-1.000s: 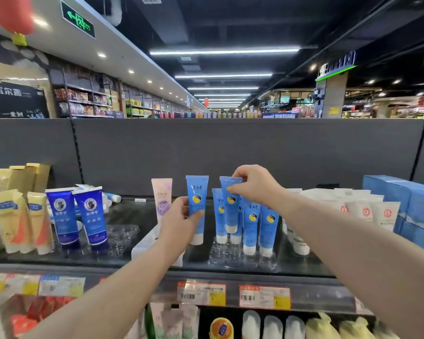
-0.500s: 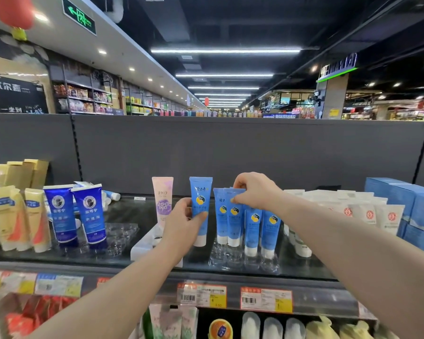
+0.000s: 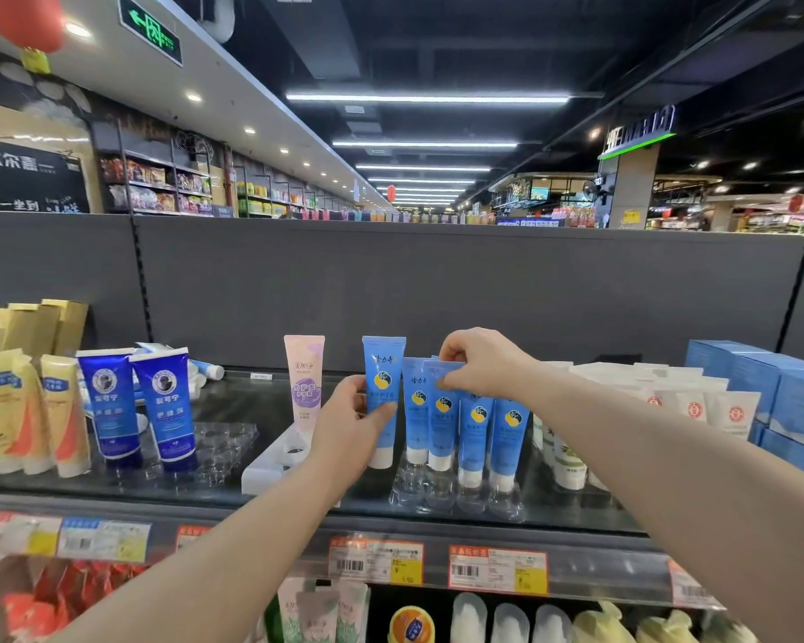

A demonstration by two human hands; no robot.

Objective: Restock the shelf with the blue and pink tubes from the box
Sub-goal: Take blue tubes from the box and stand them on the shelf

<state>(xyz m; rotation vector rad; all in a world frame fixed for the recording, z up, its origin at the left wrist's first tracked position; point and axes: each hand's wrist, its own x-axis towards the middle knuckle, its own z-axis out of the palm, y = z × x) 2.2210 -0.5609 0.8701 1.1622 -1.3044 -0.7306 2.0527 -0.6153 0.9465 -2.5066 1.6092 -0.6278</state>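
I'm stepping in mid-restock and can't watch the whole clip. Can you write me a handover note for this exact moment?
Left hand grips the leftmost blue tube, upright beside the row. Right hand pinches the top of the third blue tube, in the row by the clear holder.
Done: three other blue tubes and one pink tube stand free on the shelf.
Left: seat both held tubes, let go, fetch more. The box is out of view, so remaining stock is unknown.

Bare shelf (image 3: 251,396) lies left of the pink tube (image 3: 303,382); blue tubes (image 3: 474,429) crowd rightward.
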